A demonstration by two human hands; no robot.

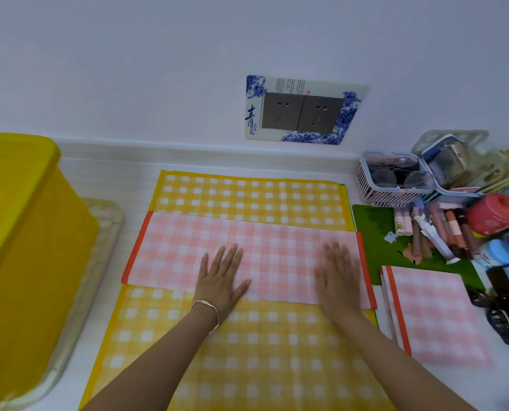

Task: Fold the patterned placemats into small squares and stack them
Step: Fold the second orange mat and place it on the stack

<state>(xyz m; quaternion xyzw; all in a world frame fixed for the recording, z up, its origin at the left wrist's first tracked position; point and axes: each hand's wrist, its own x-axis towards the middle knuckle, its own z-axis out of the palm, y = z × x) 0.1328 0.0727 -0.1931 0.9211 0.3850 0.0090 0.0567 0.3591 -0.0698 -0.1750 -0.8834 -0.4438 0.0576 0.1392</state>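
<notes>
A pink checked placemat with orange end borders lies folded into a long strip across the middle of a larger yellow checked placemat spread flat on the white table. My left hand, wearing a bracelet, presses flat on the strip near its centre. My right hand presses flat near the strip's right end, slightly blurred. A folded pink checked placemat lies as a smaller square to the right.
A yellow bin stands on a pale tray at the left. At the right sit a green mat, a pink basket with sunglasses, cosmetics tubes, a red jar and dark hair clips. Wall sockets are behind.
</notes>
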